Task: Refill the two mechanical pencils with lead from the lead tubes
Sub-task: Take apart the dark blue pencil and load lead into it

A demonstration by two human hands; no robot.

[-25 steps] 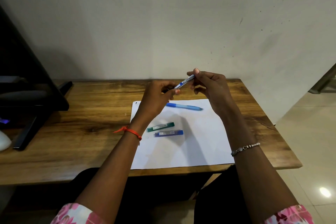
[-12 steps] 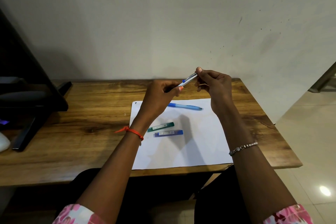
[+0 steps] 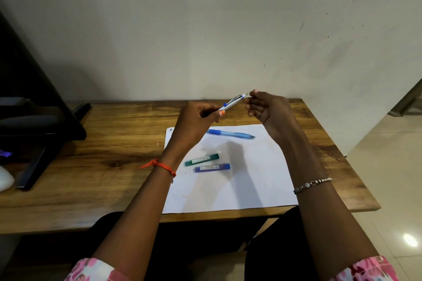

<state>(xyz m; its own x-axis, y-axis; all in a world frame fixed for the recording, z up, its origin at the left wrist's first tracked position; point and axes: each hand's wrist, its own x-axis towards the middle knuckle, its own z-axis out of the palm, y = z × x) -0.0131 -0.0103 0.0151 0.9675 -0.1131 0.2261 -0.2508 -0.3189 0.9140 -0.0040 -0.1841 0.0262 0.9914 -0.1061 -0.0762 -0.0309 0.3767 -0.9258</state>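
Silver pencil (image 3: 233, 101) hangs in the air over the far side of the wooden counter (image 3: 102, 166), beyond the white sheet of paper (image 3: 251, 185) that lies on it. My left hand (image 3: 194, 125) grips the pencil's lower half with curled fingers, so that end is hidden in my fist. My right hand (image 3: 267, 112) is curled too, thumb and forefinger pressed together just beside the pencil's upper end; whether something tiny sits between them I cannot tell. The pencil's long axis slants from lower left up to the right, clip end toward my right hand. The blue pencil (image 3: 230, 134) lies on the far part of the sheet, running left to right, its left end cut off behind my left hand; which end is the tip is hard to make out. Nearer me lie the green lead tube (image 3: 201, 159) and, just beside it, the purple lead tube (image 3: 212, 167), both lengthwise left to right, labels too small to read.
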